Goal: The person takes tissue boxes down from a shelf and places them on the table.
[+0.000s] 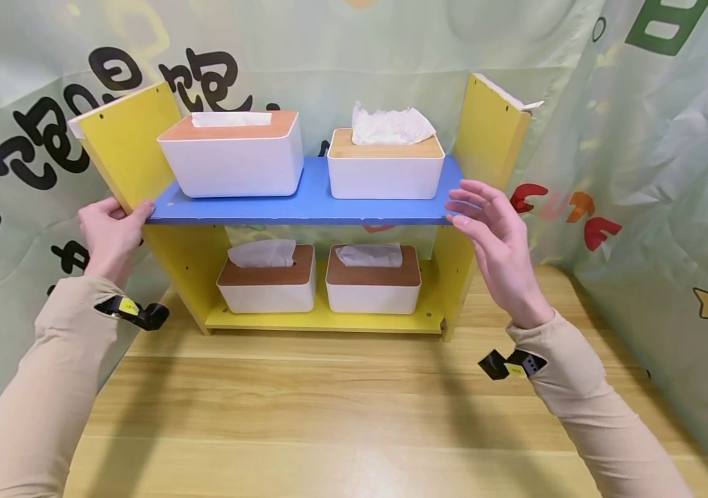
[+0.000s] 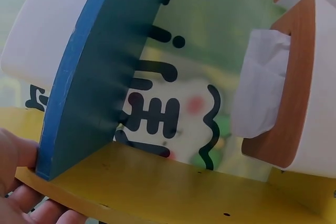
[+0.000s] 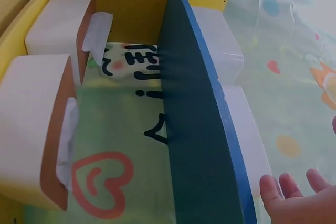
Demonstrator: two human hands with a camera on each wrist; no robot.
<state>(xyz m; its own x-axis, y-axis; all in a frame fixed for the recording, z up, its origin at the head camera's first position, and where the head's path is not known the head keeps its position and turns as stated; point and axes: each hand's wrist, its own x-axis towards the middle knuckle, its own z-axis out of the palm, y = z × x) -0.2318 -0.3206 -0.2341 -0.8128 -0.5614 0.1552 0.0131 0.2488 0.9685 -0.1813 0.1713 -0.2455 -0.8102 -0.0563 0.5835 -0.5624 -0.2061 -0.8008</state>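
A yellow shelf rack (image 1: pixel 173 277) with a blue middle board (image 1: pixel 317 211) stands on the table. At its left side, my left hand (image 1: pixel 109 232) pinches the panel edge beside the blue board, thumb in front and fingers around the outside. My right hand (image 1: pixel 497 238) hovers by the board's right end, fingers loosely spread and holding nothing. Two white tissue boxes sit on the blue board: a larger left one (image 1: pixel 242 166) and a right one (image 1: pixel 385 178) with a light wooden lid. Below are two brown-lidded tissue boxes, left (image 1: pixel 269 297) and right (image 1: pixel 373 297).
The wooden table (image 1: pixel 304 408) extends in front of the rack. A printed fabric backdrop (image 1: pixel 646 228) surrounds it at the back and sides. White edging (image 1: pixel 531 105) sticks out from the top of the right yellow panel.
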